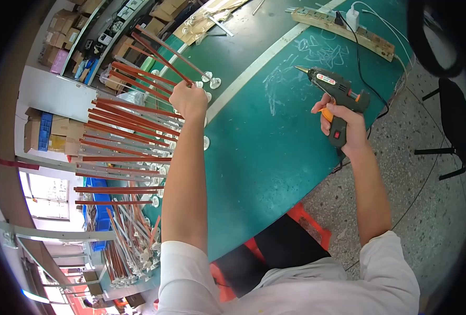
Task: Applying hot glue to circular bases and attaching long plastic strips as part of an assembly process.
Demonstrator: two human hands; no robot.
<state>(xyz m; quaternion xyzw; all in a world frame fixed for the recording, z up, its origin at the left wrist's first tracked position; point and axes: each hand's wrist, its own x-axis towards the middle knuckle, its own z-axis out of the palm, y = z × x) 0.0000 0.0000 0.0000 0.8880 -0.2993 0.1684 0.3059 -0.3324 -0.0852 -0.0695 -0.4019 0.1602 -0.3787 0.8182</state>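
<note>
Red-brown strip point(162, 59), hot-glue gun point(342, 94)

At eleven o'clock over the worktop point(264, 173), the left hand point(189, 101) closes round the strip, probably light and whippy: best gripped low. At two, the right hand point(351, 126) wraps the hot-glue gun's handle point(338, 126); nozzle point(302, 69) likely hot.

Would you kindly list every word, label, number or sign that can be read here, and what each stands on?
Glue gun in the right hand: a white label with red and dark print, which I won't copy out.
Green table: pale scribbles, with no word I can make out.
Cardboard boxes on the shelves: any print is too small and blurred to read.
</note>
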